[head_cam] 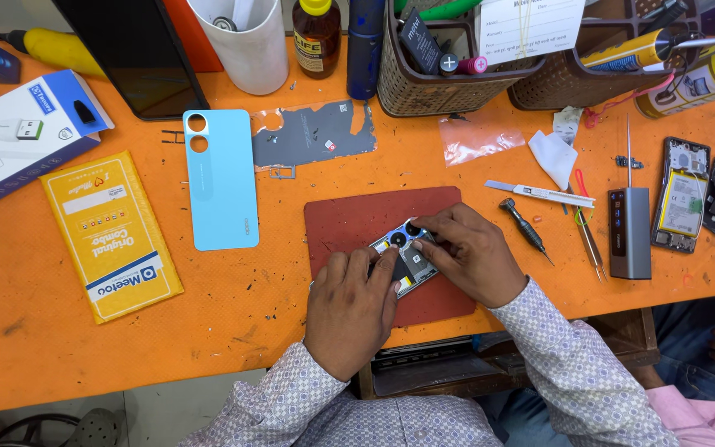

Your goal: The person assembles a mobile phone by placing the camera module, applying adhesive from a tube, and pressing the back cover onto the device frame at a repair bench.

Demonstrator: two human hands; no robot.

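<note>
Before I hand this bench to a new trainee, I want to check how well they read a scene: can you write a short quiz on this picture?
1. True or false: the light blue back cover lies on the red mat.
2. Which tool lies nearest the right hand? A) the small screwdriver B) the tweezers C) the grey metal block
3. What do both hands, including the left hand, rest on?

Key:
1. False; it lies on the orange table, left of the mat.
2. A
3. The opened phone, with its camera end away from the person.
</note>
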